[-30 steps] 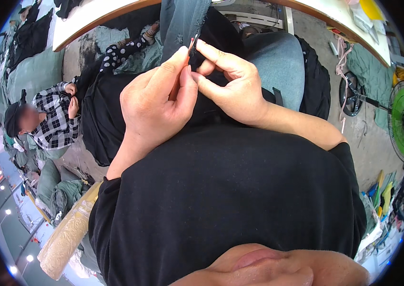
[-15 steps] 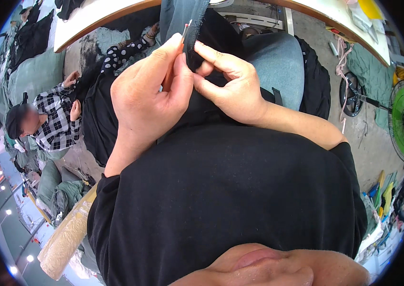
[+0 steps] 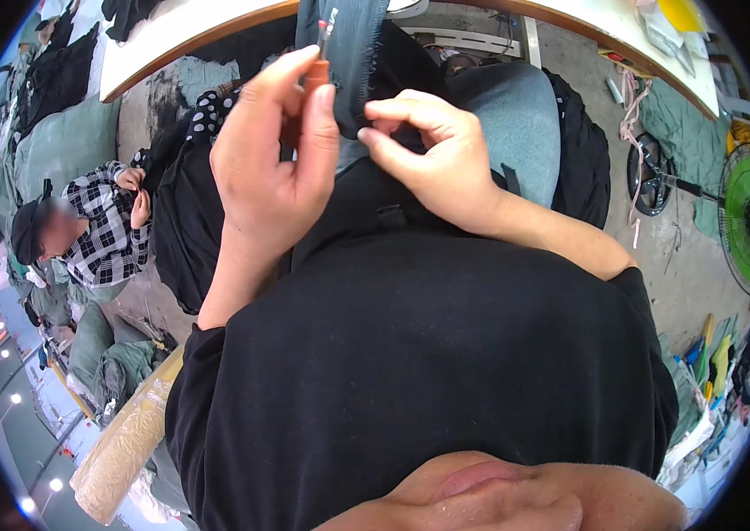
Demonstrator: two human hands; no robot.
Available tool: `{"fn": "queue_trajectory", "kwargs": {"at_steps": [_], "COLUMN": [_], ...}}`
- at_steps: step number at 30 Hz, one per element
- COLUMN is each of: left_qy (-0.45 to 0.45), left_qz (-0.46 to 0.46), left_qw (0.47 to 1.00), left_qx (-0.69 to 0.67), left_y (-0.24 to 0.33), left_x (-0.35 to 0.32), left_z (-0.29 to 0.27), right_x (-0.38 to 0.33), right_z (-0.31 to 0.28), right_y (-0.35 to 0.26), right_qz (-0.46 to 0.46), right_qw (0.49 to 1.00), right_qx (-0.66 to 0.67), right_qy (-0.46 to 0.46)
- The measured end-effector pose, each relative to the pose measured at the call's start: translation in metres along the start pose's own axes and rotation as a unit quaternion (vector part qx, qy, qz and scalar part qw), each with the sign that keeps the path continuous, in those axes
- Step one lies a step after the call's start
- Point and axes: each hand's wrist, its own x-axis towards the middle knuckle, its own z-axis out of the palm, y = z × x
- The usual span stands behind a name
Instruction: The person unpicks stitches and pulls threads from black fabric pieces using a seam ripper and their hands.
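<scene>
A seam ripper with an orange handle stands upright between the thumb and fingers of my left hand, its red-tipped metal fork pointing away from me. Just right of it, my right hand pinches the end of a dark blue-grey cloth between thumb and forefinger. This cloth hangs down from the table's edge and has a frayed right border. The seam ripper's tip lies over the cloth in view; I cannot tell whether it touches.
A white table with a brown edge crosses the far side. On the left, a person in a checked shirt sits among cloth piles. A plastic-wrapped roll leans nearby. A green fan stands right.
My left hand has drawn apart from the right, and the seam ripper shows more of its handle. My right hand stays on the cloth's end. The other person's hands have come together.
</scene>
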Motion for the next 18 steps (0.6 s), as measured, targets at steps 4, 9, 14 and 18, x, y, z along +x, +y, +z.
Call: {"fn": "queue_trajectory", "kwargs": {"at_steps": [4, 9, 14, 18], "left_qy": [0.021, -0.01, -0.137, -0.249], "left_qz": [-0.064, 0.017, 0.057, 0.012], "left_qw": [0.981, 0.956, 0.957, 0.916], "left_qx": [-0.184, -0.294, -0.247, -0.313], "left_y": [-0.012, -0.002, 0.026, 0.005], "left_x": [0.003, 0.012, 0.03, 0.03], "left_z": [0.012, 0.024, 0.01, 0.017], "right_x": [0.005, 0.013, -0.001, 0.002], "right_z": [-0.017, -0.065, -0.066, -0.065], "right_y": [0.001, -0.012, -0.073, -0.081], "right_qz": [0.151, 0.137, 0.082, -0.004], "right_qw": [0.948, 0.909, 0.968, 0.984], "right_qx": [0.246, 0.365, 0.232, 0.17], "right_qy": [0.132, 0.148, -0.047, -0.056]}}
